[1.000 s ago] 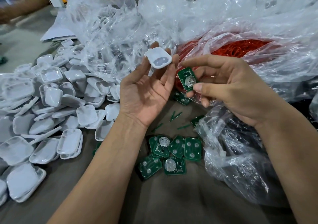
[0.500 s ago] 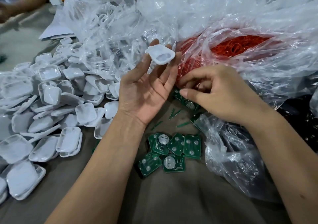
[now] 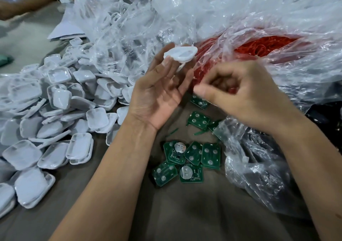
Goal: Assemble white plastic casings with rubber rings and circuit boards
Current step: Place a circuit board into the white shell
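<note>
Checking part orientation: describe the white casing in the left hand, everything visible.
The white casing is a rounded-square shell of glossy, slightly translucent plastic with a raised rim, hollow side toward the camera. It sits tilted at the fingertips of the left hand, held up in front of the clear bags; nothing else touches it.

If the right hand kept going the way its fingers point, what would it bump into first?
Probably the left hand, which holds a white casing: the right hand's curled fingers aim leftward at it, though depth is unclear.
</note>
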`<action>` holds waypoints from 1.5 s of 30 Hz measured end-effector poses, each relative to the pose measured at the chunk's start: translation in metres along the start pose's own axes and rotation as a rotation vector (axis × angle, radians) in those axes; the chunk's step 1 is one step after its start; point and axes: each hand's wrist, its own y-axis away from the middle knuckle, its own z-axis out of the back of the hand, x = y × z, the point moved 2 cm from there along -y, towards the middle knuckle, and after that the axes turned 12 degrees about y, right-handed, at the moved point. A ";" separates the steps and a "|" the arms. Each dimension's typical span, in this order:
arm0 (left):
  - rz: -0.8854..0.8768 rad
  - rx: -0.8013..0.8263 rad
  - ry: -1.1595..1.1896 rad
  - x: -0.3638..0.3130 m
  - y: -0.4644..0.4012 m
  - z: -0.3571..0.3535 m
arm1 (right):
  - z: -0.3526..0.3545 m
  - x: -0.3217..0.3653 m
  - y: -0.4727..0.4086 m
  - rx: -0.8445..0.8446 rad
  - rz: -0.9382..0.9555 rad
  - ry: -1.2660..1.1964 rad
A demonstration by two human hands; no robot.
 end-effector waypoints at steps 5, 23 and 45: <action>-0.031 -0.025 0.015 -0.003 0.001 0.000 | -0.035 0.019 0.007 0.428 0.202 0.419; -0.025 -0.002 0.069 -0.005 0.004 -0.006 | -0.009 -0.001 0.002 0.312 -0.064 -0.230; 0.182 0.081 0.041 0.008 0.006 -0.009 | 0.021 -0.025 -0.005 -0.238 -0.098 -0.881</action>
